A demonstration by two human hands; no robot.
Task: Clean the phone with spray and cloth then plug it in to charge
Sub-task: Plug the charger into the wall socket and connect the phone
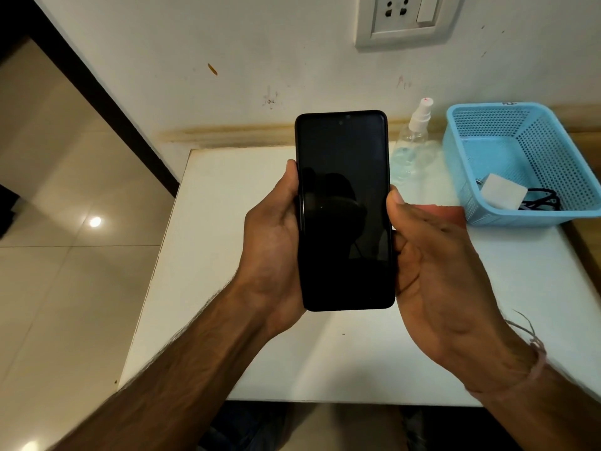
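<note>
Phone (344,209) is up, left of the basket (553,141), left hand (273,242) and right hand (435,265) gripping its edges. Cleaning step, I'd say: free one hand for the spray bottle (411,141) by that basket

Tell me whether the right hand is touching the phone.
Touching. The head view shows the thumb of the right hand pressed against the right edge of the phone.

Seemingly a room in a home: scuffed white painted wall (227,43), white plastic socket plate (403,17), glossy beige floor tiles (65,271), small white table (211,255).
</note>
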